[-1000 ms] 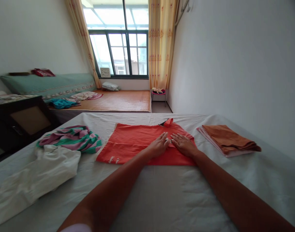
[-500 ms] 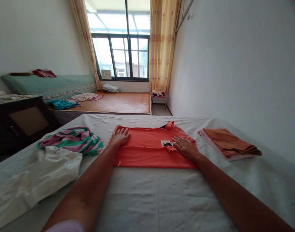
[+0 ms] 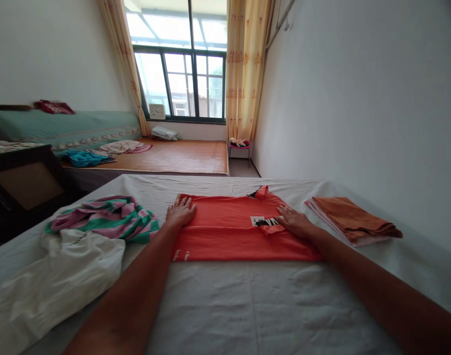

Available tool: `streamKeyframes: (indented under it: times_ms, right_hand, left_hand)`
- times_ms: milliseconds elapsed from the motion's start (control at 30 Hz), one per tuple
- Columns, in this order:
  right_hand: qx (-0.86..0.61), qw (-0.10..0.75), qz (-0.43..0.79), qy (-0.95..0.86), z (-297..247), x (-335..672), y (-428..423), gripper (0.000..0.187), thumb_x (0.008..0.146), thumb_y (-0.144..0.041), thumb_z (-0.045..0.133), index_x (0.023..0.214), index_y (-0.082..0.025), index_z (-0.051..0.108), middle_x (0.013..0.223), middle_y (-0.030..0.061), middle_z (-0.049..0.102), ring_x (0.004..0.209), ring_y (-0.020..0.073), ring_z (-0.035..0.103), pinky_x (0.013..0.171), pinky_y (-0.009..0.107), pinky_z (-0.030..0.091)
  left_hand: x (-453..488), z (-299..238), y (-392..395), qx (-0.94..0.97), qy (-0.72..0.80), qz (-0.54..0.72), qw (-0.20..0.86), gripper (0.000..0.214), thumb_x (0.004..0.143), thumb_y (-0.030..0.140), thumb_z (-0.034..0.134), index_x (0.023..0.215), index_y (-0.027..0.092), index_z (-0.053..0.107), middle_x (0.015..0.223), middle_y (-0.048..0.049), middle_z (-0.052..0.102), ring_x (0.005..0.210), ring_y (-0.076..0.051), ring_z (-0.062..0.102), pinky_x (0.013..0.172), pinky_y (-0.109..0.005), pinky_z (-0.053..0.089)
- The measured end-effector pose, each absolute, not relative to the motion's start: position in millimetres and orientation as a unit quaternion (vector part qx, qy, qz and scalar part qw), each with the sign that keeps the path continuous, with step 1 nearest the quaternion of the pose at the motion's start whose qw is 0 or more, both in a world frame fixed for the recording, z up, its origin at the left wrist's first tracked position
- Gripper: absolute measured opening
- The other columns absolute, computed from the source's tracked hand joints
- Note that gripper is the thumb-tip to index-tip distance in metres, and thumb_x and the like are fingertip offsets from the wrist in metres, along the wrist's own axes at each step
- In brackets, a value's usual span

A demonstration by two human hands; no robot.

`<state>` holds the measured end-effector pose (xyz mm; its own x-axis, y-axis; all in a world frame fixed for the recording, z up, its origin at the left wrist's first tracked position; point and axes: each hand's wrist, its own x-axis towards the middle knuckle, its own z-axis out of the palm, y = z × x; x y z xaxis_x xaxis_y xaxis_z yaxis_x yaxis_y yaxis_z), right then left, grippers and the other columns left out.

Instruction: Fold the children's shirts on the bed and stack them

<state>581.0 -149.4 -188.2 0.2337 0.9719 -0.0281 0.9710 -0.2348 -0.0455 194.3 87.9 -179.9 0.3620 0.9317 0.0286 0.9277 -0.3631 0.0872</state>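
Observation:
An orange-red shirt [image 3: 218,214] lies folded into a long rectangle on the white-sheeted surface [image 3: 218,301]. Small white lettering shows at its near left corner, and a black-and-white patterned piece with a pale label sits toward its right. My left hand [image 3: 181,213] rests flat on the shirt's left end, fingers spread forward. Flat on the right part, beside the patterned piece, lies my right hand [image 3: 294,222] with its fingers stretched out. Neither hand grips the cloth.
Left of the shirt are a crumpled striped garment [image 3: 107,217] and a white garment [image 3: 73,276]. On the right lies a folded brown cloth [image 3: 353,217] over a pink one. Beyond are a bed with a woven mat [image 3: 184,155], a dark cabinet [image 3: 25,182] and a small stool [image 3: 239,145].
My right hand has slid to the right over the shirt, uncovering more of the patterned piece. My left hand has shifted slightly left. The view has turned a little.

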Motion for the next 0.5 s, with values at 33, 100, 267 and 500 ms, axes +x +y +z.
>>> streamKeyframes:
  times_ms: [33,100,267,500]
  right_hand:
    - [-0.797,-0.001,0.026,-0.604,-187,589,-148,0.069,0.092,-0.056,0.020,0.146,-0.014,0.029,0.153,0.0096,0.025,0.140,0.0254,0.023,0.112,0.045,0.021]
    - [-0.809,-0.015,0.020,-0.588,-182,606,-143,0.065,0.093,-0.052,0.024,0.145,-0.014,0.032,0.151,0.0107,0.030,0.138,0.0259,0.028,0.110,0.044,0.026]
    - [-0.816,-0.015,-0.020,-0.578,-160,632,-115,0.045,0.090,-0.036,0.039,0.130,-0.019,0.054,0.129,0.0132,0.058,0.119,0.0259,0.053,0.098,0.040,0.040]
    - [-0.793,0.026,-0.091,-0.602,-140,620,-61,0.052,0.089,-0.020,0.038,0.141,-0.024,0.039,0.141,0.0100,0.047,0.125,0.0272,0.045,0.095,0.045,0.041]
  left_hand:
    - [194,-180,87,0.824,0.564,0.036,0.029,0.065,0.090,0.053,0.019,0.147,0.023,0.029,0.155,-0.0012,0.019,0.144,-0.025,0.003,0.111,-0.053,0.020]
    - [195,-177,86,0.824,0.565,0.034,0.028,0.063,0.090,0.052,0.020,0.146,0.023,0.030,0.155,-0.0024,0.021,0.143,-0.027,0.007,0.109,-0.054,0.022]
    - [202,-157,89,0.834,0.551,0.041,-0.022,0.052,0.090,0.049,0.030,0.125,0.022,0.057,0.137,-0.0127,0.050,0.130,-0.034,0.037,0.099,-0.059,0.031]
    - [201,-141,131,0.846,0.530,0.047,-0.032,0.042,0.091,0.030,0.032,0.126,0.029,0.055,0.137,-0.0071,0.051,0.122,-0.028,0.046,0.093,-0.045,0.042]
